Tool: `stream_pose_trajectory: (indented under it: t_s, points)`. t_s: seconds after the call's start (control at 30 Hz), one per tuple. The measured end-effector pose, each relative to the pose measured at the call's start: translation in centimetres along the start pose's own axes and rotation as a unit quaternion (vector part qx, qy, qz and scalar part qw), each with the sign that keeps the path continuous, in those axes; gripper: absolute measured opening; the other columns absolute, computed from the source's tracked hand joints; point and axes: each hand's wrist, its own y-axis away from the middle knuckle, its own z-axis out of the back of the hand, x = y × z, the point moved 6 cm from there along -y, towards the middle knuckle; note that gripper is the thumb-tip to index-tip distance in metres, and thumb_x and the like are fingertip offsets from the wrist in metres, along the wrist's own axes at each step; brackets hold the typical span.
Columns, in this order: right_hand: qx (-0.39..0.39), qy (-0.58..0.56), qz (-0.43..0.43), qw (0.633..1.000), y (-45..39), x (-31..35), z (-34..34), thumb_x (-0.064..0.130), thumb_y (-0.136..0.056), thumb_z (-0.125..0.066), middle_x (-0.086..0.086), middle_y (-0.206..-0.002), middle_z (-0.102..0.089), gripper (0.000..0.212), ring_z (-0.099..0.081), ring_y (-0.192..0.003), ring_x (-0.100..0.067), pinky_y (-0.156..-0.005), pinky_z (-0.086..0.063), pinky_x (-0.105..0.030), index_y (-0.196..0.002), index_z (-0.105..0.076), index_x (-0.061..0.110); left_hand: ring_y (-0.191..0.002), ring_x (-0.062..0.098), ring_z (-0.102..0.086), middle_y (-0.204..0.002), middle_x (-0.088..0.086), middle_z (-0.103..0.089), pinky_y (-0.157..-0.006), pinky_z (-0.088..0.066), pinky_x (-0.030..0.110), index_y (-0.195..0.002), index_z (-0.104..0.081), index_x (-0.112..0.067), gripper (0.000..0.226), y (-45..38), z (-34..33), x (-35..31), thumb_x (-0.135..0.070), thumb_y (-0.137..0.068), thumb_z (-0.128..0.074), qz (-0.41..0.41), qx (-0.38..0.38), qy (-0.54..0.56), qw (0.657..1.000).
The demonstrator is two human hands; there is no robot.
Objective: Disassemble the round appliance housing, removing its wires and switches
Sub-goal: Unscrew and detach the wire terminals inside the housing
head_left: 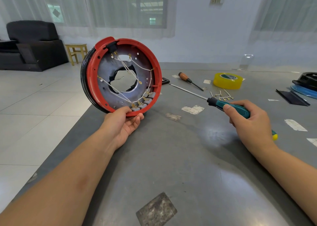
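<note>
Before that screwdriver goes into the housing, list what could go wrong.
1. The left hand grips the round housing only at its bottom rim, upright at the table's edge; prying could twist it loose.
2. White wires crisscross the opening; the screwdriver in the right hand may snag them.

One housing (123, 76), two screwdrivers (228, 105) (189, 80) (one held), one tape roll (227, 80), two hands (126, 122) (248, 122).

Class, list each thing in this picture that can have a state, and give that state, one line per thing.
round housing: stood on edge, open side facing the camera
white wires: still connected inside
left hand: grips housing's lower rim
right hand: grips teal screwdriver
wooden-handled screwdriver: lying unused on the table
yellow tape roll: lying flat
</note>
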Motion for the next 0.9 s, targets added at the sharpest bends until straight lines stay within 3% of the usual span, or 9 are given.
stream_pose_trajectory:
  t_s: [0.17,0.23,0.5,0.67,0.8,0.9]
  points:
    - [0.024,0.110,0.002,0.994,0.5,-0.1,-0.9,0.051,-0.091,-0.068,0.012,-0.075,-0.066,0.017,-0.061,-0.074,-0.001,-0.059,-0.042,-0.024,-0.098,-0.069,0.035,-0.064,0.025,-0.076,-0.083,0.027,-0.075,-0.051,-0.058,0.024,-0.113,-0.060,0.010,0.018,0.0,0.0,-0.1,-0.001,-0.101,-0.052,-0.006,0.004,-0.011,1.000]
    - [0.048,0.146,-0.002,0.988,0.5,-0.3,-1.5,0.055,-0.090,-0.067,0.013,-0.077,-0.066,0.020,-0.061,-0.072,-0.003,-0.059,-0.041,-0.022,-0.100,-0.067,0.038,-0.062,0.024,-0.075,-0.089,0.030,-0.074,-0.050,-0.057,0.024,-0.116,-0.060,0.010,0.021,0.1,-0.2,-0.1,0.000,-0.100,-0.052,-0.013,0.011,-0.022,1.000]
    - [0.113,0.285,0.027,0.951,0.4,-0.6,-2.8,0.067,-0.086,-0.064,0.012,-0.089,-0.067,0.037,-0.060,-0.081,-0.009,-0.072,-0.052,-0.035,-0.103,-0.070,0.034,-0.059,0.025,-0.073,-0.093,0.034,-0.072,-0.050,-0.057,0.023,-0.124,-0.058,0.014,0.029,0.6,-0.7,-0.3,-0.003,-0.100,-0.057,-0.030,0.037,-0.070,0.996]
    - [0.141,0.371,0.034,0.917,0.7,-0.5,-3.5,0.070,-0.086,-0.060,0.012,-0.098,-0.059,0.041,-0.051,-0.089,-0.012,-0.070,-0.045,-0.034,-0.107,-0.068,0.036,-0.066,0.028,-0.075,-0.089,0.032,-0.073,-0.050,-0.056,0.023,-0.128,-0.055,0.011,0.033,0.9,-1.1,-0.3,-0.005,-0.099,-0.059,-0.037,0.059,-0.090,0.994]
    - [0.098,0.438,0.122,0.885,1.6,1.5,-4.5,0.070,-0.088,-0.056,0.003,-0.117,-0.064,0.054,-0.056,-0.109,-0.023,-0.088,-0.046,-0.041,-0.122,-0.065,0.029,-0.071,0.030,-0.077,-0.094,0.033,-0.074,-0.051,-0.057,0.024,-0.137,-0.048,0.008,0.042,0.9,-1.3,-0.3,-0.005,-0.098,-0.061,-0.039,0.062,-0.101,0.992]
    - [0.072,0.404,0.213,0.887,3.2,4.2,-7.4,0.059,-0.091,-0.056,0.001,-0.114,-0.064,0.045,-0.056,-0.106,-0.027,-0.085,-0.043,-0.041,-0.118,-0.067,0.025,-0.073,0.031,-0.077,-0.091,0.031,-0.074,-0.051,-0.057,0.024,-0.139,-0.046,0.006,0.045,1.0,-1.4,-0.3,-0.005,-0.098,-0.061,-0.039,0.068,-0.106,0.991]
